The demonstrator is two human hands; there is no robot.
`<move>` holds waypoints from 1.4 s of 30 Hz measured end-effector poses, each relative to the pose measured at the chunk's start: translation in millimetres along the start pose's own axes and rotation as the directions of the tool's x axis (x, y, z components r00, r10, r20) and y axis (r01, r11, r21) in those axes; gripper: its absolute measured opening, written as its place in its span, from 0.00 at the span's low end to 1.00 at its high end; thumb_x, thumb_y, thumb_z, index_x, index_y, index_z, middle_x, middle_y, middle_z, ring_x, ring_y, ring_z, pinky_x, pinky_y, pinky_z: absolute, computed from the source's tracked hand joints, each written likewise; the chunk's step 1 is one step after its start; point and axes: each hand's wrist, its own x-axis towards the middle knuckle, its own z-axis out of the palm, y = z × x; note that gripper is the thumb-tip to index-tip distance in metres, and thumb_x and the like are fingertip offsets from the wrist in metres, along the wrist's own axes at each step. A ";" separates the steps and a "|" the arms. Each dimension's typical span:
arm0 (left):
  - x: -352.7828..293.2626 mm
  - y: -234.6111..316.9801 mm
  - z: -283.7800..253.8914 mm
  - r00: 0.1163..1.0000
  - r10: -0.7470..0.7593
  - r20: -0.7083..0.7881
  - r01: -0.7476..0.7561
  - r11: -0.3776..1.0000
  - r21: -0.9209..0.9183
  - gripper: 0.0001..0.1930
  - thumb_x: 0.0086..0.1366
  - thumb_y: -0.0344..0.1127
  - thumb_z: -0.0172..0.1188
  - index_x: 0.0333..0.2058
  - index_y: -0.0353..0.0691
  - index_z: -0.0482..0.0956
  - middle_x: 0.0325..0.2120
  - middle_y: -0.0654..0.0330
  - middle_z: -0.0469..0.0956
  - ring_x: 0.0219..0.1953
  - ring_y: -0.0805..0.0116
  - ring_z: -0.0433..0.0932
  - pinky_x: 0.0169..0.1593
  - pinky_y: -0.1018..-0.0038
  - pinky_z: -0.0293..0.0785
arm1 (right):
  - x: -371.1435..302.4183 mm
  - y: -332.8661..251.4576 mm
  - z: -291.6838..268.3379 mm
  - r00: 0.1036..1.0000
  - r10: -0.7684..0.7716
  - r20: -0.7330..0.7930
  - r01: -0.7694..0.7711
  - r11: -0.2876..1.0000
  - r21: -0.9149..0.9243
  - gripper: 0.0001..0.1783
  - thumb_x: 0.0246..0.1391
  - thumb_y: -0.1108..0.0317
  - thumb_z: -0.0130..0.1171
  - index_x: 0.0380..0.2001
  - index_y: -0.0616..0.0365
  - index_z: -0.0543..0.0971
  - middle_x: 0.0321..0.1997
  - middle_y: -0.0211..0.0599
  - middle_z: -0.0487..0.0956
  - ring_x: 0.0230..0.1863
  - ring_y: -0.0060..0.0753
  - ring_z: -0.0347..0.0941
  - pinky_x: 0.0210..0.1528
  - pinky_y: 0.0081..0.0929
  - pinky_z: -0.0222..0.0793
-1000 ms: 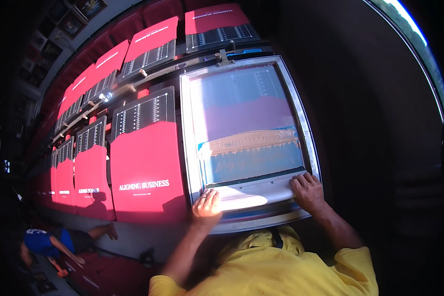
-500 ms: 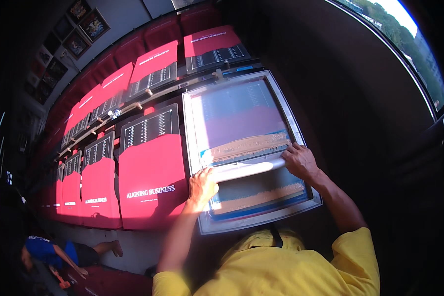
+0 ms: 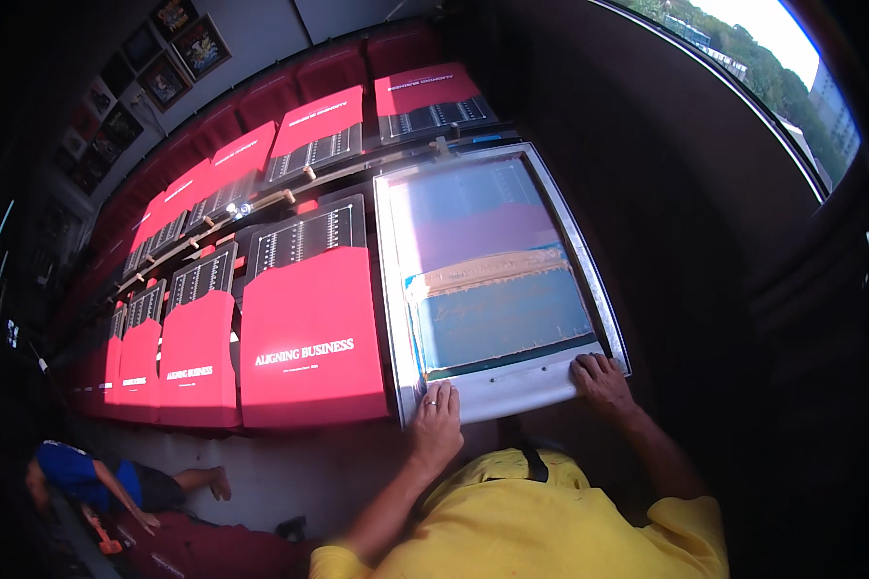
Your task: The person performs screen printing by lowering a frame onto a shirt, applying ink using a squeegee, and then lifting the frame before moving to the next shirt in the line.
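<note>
A screen-printing frame (image 3: 603, 309) with a pale metal rim lies at the right, over one end of a row of red shirts. Across its near end is a pale squeegee (image 3: 514, 386). My left hand (image 3: 437, 423), with a ring on one finger, is closed on the squeegee's left end. At the other end my right hand (image 3: 603, 382) has its fingers curled over the bar. A band of tan ink (image 3: 492, 271) crosses the blue-green mesh (image 3: 507, 314) beyond the squeegee. The blade's lower edge is hidden.
Red shirts with white print (image 3: 307, 318) lie on dark boards in two rows to the left. A rail with wooden pegs (image 3: 290, 196) runs between the rows. Another person in a blue shirt (image 3: 72, 475) is at lower left. A window (image 3: 743, 58) is at upper right.
Both hands have pulled the squeegee toward me, from mid-screen to the frame's near end. The near tan ink band is out of sight, and blue-green mesh shows behind the squeegee.
</note>
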 end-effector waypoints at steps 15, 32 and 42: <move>2.2 -90.5 8.0 0.823 -0.561 0.089 0.553 0.755 -0.352 0.22 0.68 0.37 0.48 0.54 0.24 0.72 0.53 0.34 0.71 0.55 0.40 0.72 0.60 0.58 0.68 | 26.8 97.6 77.4 0.613 0.785 -0.091 -0.522 0.489 0.699 0.10 0.62 0.71 0.51 0.36 0.67 0.79 0.28 0.45 0.78 0.33 0.39 0.76 0.39 0.35 0.70; 5.3 -111.5 23.3 0.724 -0.690 -0.022 0.570 0.616 -0.544 0.18 0.65 0.39 0.53 0.43 0.28 0.79 0.38 0.38 0.80 0.44 0.40 0.79 0.49 0.57 0.75 | 46.4 93.6 58.4 0.509 0.858 0.069 -0.595 0.292 0.749 0.24 0.64 0.60 0.48 0.18 0.68 0.72 0.15 0.33 0.67 0.20 0.26 0.61 0.26 0.35 0.58; -74.6 -216.5 -30.2 0.682 -0.728 -0.078 0.489 0.532 -0.691 0.15 0.69 0.38 0.54 0.38 0.27 0.78 0.30 0.46 0.79 0.35 0.55 0.81 0.39 0.66 0.74 | 72.8 -34.7 42.0 0.614 0.785 0.079 -0.458 0.274 0.846 0.20 0.61 0.64 0.45 0.18 0.66 0.63 0.17 0.30 0.61 0.23 0.23 0.55 0.26 0.35 0.54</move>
